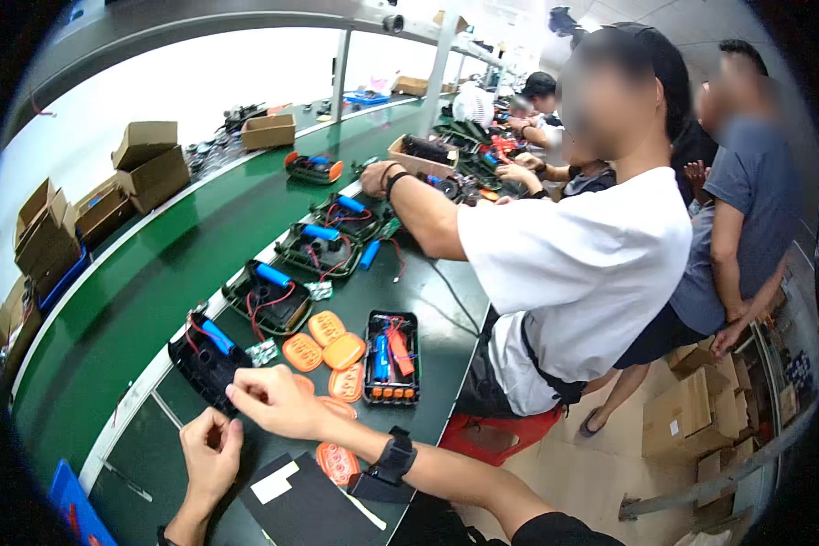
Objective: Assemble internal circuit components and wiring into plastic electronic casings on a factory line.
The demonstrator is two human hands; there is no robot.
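My right hand point(278, 400) reaches left across the dark green bench, fingers pinched near the edge of a black housing point(207, 358) that holds a blue cylinder cell and red wires. Whether the fingers grip anything is hidden. My left hand point(211, 450) rests below it with fingers curled, nothing visible in it. Several orange oval covers point(326, 344) lie just right of my right hand. A black tray point(391, 357) with blue and orange parts stands beyond them.
More open black housings point(268, 296) with blue cells line the bench edge beside the green conveyor belt point(155, 282). A person in a white shirt point(573, 264) sits at my right, arm reaching over the bench. Cardboard boxes point(150, 164) stand far left. A black pad point(305, 505) lies near me.
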